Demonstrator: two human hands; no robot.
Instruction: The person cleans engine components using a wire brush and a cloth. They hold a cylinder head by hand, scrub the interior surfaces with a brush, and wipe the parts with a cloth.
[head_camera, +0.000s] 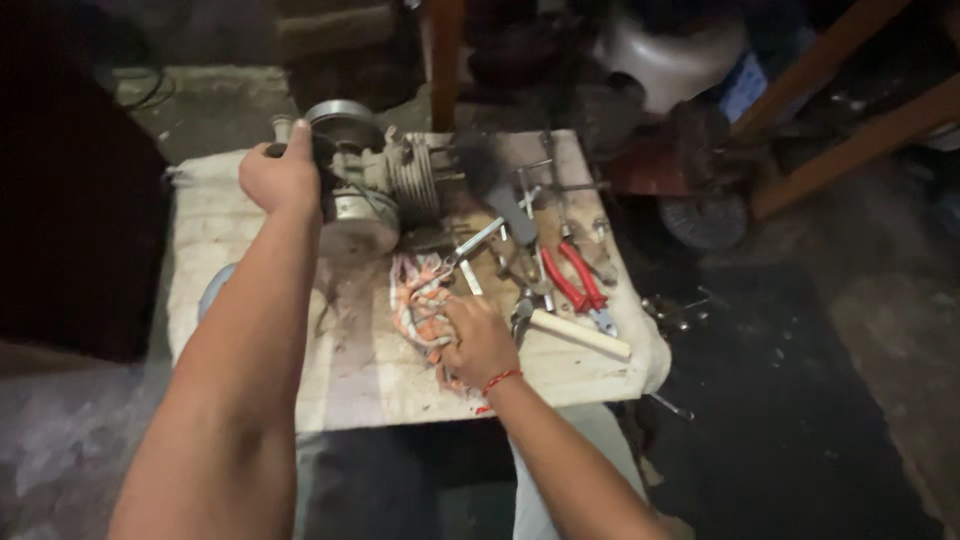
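Hands: left (280, 178) gripping engine (375, 185), right (478, 340) (fingers curled) on rag (420, 300)

The left hand (280, 178) grips a small engine (375, 190) on the cloth-covered table (350, 380); the right hand (478, 340) rests on a rag (418, 300).

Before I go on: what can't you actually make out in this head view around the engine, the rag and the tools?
- Left hand: its fingers wrap the far side of the small engine, so the grasped part is hidden.
- Right hand: fingertips are buried in the orange-and-white rag; anything beneath is hidden.
- Tools beside the red-handled pliers: overlapping and blurred, types unclear.
- Hammer: its head is partly behind the right hand.
- Background above the table: too dark.
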